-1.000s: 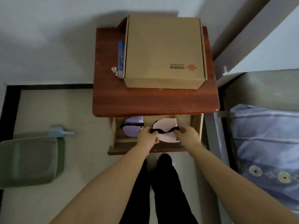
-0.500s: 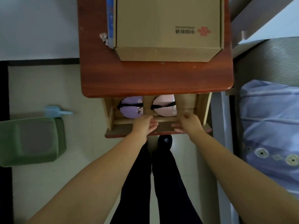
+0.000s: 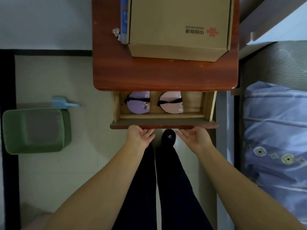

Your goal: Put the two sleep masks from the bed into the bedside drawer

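Observation:
The bedside drawer [image 3: 163, 125] stands pulled out below the red-brown bedside table top [image 3: 164, 75]. Inside it lie a purple sleep mask [image 3: 138, 107] in the left compartment and a pink sleep mask [image 3: 171, 107] in the middle one, each with a black strap across it. My left hand [image 3: 138, 136] and my right hand [image 3: 194, 136] are flat against the drawer's front panel from below, palms up, fingers apart, holding nothing. The far parts of both masks are hidden under the table top.
A cardboard box [image 3: 178, 27] sits on the table top, a blue item [image 3: 124, 19] beside it. A green bin [image 3: 34, 130] and a blue scoop [image 3: 61, 103] stand on the floor at left. The bed with a blue pillow [image 3: 275, 130] is at right. My legs are below.
My hands let go of the pink mask, came out of the drawer and dropped to its front panel. The camera moved closer over the table.

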`<state>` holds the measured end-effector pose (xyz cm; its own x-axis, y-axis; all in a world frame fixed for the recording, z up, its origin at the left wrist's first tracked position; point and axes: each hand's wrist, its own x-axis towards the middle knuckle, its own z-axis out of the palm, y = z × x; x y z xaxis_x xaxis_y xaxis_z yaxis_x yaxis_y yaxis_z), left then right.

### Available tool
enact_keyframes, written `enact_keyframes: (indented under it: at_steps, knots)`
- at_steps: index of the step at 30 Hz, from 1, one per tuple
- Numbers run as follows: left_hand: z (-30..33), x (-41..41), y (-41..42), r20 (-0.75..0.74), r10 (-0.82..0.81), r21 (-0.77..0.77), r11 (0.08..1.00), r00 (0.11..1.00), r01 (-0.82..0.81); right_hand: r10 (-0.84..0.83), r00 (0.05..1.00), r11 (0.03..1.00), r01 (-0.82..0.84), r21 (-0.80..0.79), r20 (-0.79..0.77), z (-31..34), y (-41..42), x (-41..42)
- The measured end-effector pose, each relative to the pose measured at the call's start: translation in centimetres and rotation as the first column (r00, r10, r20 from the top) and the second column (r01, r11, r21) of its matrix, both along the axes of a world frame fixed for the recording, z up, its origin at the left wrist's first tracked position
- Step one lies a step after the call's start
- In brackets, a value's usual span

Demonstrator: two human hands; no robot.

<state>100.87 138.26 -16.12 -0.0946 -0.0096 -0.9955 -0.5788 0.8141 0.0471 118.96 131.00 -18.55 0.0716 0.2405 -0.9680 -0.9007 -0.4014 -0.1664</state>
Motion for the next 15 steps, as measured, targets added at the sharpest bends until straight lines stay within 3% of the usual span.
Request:
enact_keyframes:
  at_steps: [8,15]
  knots:
    - [4.9,1.0,4.0,0.202,0.135,0.221,0.958,0.970,-0.180,0.037,0.999,0.984,-0.038,0.176,0.006,4.1,4.4,2.7]
    - [3.0,1.3,9.0,0.226,0.123,0.281,0.941,0.966,-0.186,-0.069,0.995,0.992,0.061,0.113,0.067,3.1,9.8,3.6]
